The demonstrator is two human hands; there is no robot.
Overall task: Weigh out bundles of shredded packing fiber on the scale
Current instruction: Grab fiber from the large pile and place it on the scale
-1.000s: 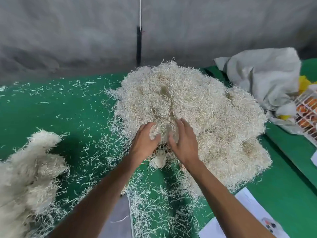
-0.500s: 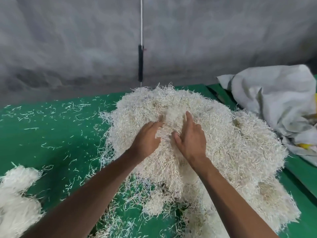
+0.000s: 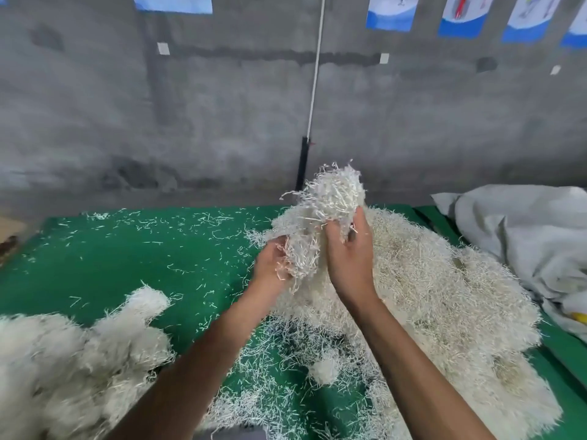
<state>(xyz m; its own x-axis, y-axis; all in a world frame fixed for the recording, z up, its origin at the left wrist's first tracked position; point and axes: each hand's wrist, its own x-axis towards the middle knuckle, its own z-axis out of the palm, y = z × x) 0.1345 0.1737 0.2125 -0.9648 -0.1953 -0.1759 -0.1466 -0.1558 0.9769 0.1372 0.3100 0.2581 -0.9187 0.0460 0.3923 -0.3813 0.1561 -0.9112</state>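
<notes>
A big heap of pale shredded packing fiber (image 3: 444, 296) lies on the green table (image 3: 127, 258), right of centre. My left hand (image 3: 270, 265) and my right hand (image 3: 349, 258) together grip a bundle of fiber (image 3: 320, 217) lifted above the heap, with strands hanging down between the palms. A second pile of fiber bundles (image 3: 73, 354) sits at the lower left. A small loose clump (image 3: 324, 369) lies on the table between my forearms. No scale can be made out in this view.
Loose strands are scattered over the green surface. A crumpled grey sack (image 3: 521, 236) lies at the right edge. A grey concrete wall stands behind the table, with a white cord (image 3: 314, 90) hanging down it and blue-and-white posters along the top.
My hands, which were pressed into the heap, have closed on a bundle and lifted it above the pile. The camera has tilted up, showing more wall.
</notes>
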